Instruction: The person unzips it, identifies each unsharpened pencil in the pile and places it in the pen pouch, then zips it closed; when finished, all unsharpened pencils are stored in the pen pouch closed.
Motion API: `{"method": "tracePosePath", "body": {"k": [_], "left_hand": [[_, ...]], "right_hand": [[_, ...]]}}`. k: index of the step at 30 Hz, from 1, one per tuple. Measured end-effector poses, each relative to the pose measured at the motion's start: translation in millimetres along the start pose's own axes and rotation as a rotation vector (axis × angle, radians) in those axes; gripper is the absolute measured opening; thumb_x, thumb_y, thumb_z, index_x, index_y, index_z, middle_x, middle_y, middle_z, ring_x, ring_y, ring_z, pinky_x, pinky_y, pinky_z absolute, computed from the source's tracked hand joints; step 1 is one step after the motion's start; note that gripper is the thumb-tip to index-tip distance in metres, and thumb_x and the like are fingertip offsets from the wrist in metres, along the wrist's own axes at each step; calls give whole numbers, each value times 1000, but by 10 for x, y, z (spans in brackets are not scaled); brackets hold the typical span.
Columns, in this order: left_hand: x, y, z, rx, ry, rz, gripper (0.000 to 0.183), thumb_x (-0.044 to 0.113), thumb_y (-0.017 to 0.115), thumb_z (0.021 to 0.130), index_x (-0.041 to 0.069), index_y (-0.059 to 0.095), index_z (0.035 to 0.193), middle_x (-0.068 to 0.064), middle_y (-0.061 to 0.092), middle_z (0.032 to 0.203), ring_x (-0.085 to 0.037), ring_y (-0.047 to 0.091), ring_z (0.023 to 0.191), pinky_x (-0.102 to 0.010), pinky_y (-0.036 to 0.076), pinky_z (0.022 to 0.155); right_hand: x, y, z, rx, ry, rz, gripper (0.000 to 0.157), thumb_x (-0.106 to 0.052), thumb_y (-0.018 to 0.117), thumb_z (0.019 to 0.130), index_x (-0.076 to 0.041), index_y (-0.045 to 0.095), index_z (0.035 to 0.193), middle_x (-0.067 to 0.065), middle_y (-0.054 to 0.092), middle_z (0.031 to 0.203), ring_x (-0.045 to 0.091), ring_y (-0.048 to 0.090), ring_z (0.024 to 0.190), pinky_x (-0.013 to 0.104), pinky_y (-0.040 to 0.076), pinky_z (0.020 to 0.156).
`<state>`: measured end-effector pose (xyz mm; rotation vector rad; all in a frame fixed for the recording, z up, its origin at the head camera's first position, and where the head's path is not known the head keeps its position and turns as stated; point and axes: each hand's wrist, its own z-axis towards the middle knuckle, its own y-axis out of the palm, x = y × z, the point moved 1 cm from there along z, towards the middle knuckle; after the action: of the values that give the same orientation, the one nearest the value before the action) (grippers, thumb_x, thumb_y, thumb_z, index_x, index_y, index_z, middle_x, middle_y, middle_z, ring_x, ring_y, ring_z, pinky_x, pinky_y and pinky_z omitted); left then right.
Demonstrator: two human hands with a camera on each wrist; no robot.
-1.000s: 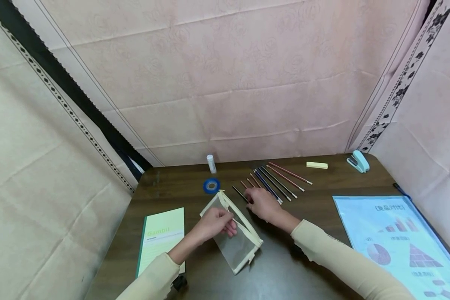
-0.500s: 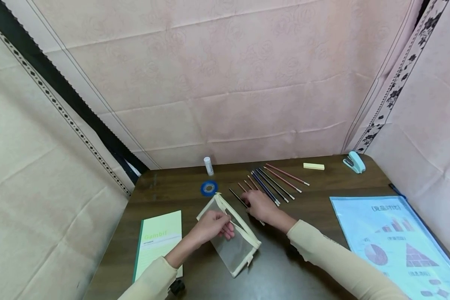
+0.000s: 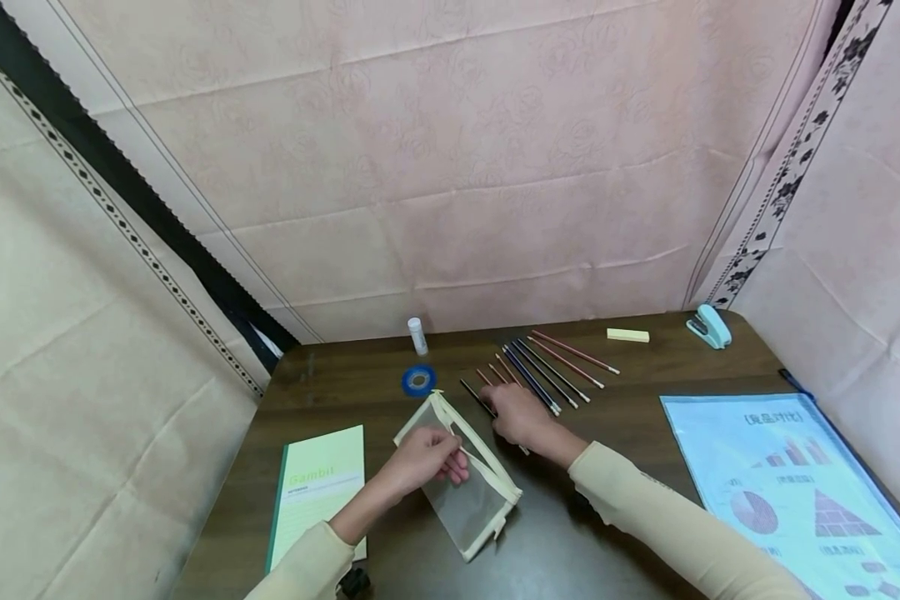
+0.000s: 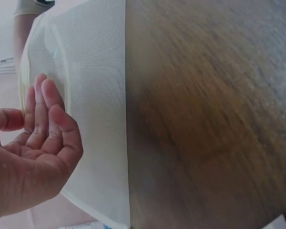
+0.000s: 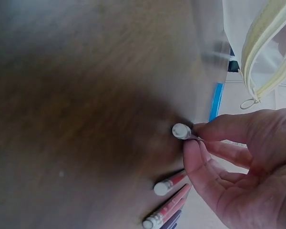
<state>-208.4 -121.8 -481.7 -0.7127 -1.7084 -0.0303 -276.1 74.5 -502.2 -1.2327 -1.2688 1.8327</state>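
A pale mesh pencil pouch [image 3: 468,500] with cream edging stands partly open in front of me in the head view. My left hand [image 3: 429,457] holds its opening edge, thumb on one side and fingers on the other, as the left wrist view [image 4: 43,138] shows. To the right of the pouch, my right hand [image 3: 521,417] pinches a dark pencil [image 3: 476,395] that lies at table level. The white eraser end [image 5: 181,130] of that pencil juts out between thumb and fingers in the right wrist view. Beyond the hand, several red and dark pencils [image 3: 558,371] lie fanned out.
Blue tape [image 3: 418,381] and a glue stick [image 3: 417,336] are behind the pouch. A green notebook [image 3: 321,492] lies left of it. Farther right are a pale yellow block [image 3: 627,335], a light blue stapler [image 3: 710,326] and a blue folder [image 3: 787,475] with printed charts.
The eraser end of the dark pencil shows below my right hand, where it was hidden a second ago. My left hand and the pouch stay nearly still; the head view has shifted slightly.
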Motion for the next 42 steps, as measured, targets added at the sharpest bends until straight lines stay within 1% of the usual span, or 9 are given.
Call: {"method": "tracePosePath", "body": {"k": [4, 7, 14, 16, 20, 23, 29, 35, 42], "left_hand": [[-5, 10, 13, -1, 8, 2, 38, 26, 45, 100, 4, 70, 82, -10, 74, 78, -20, 71, 70, -34, 56, 63], [-5, 9, 15, -2, 6, 8, 38, 26, 45, 100, 5, 71, 81, -9, 74, 77, -19, 71, 69, -33, 55, 62], [-13, 21, 18, -8, 5, 4, 38, 26, 46, 100, 4, 70, 81, -10, 74, 77, -19, 71, 69, -33, 55, 62], [-9, 29, 20, -8, 8, 0, 38, 26, 46, 100, 3, 70, 81, -11, 74, 77, -19, 71, 68, -33, 55, 62], [12, 40, 13, -10, 9, -10, 39, 26, 46, 100, 1, 70, 83, -14, 74, 79, -20, 71, 69, -35, 55, 62], [22, 41, 2, -7, 5, -12, 39, 26, 46, 100, 1, 70, 84, -14, 74, 79, -21, 71, 70, -35, 55, 63], [21, 38, -8, -5, 6, -14, 39, 26, 45, 100, 2, 70, 83, -11, 73, 78, -20, 71, 69, -36, 55, 64], [2, 51, 14, -9, 8, -8, 38, 26, 45, 100, 3, 70, 82, -10, 74, 77, -20, 71, 69, -38, 56, 65], [-12, 39, 14, -2, 18, 5, 38, 27, 45, 100, 5, 71, 82, -8, 73, 76, -19, 71, 68, -40, 56, 66]], "right_hand": [[-1, 10, 7, -7, 25, -12, 47, -5, 72, 72, -13, 65, 118, 2, 71, 89, 20, 64, 78, 37, 53, 66], [0, 14, 16, -21, 36, 0, 51, -5, 72, 72, -14, 64, 122, 3, 72, 94, 18, 62, 76, 34, 51, 65], [12, 35, 25, -23, 29, 32, 54, -3, 70, 72, -15, 64, 123, -8, 59, 68, 11, 50, 59, 27, 44, 55], [18, 40, 19, -11, 23, 23, 54, -4, 70, 72, -16, 64, 124, -9, 57, 66, 11, 50, 59, 27, 43, 55], [31, -2, 0, 40, 30, 45, 55, -7, 71, 72, -20, 64, 125, -6, 63, 74, 9, 52, 62, 26, 44, 55], [37, -73, -17, 81, 24, 111, 57, -7, 72, 72, -22, 63, 126, -5, 66, 82, 8, 54, 65, 25, 44, 56], [34, -201, -77, 124, -12, 244, 61, -6, 70, 73, -26, 59, 129, -9, 64, 82, 4, 54, 67, 23, 45, 58], [-2, -265, -181, 170, 11, 368, 62, -6, 71, 74, -28, 57, 130, -7, 63, 84, 5, 57, 67, 22, 47, 59], [-105, -295, -301, 181, 49, 603, 61, -6, 72, 78, -32, 55, 130, -2, 65, 90, 10, 62, 74, 25, 52, 64]]}}
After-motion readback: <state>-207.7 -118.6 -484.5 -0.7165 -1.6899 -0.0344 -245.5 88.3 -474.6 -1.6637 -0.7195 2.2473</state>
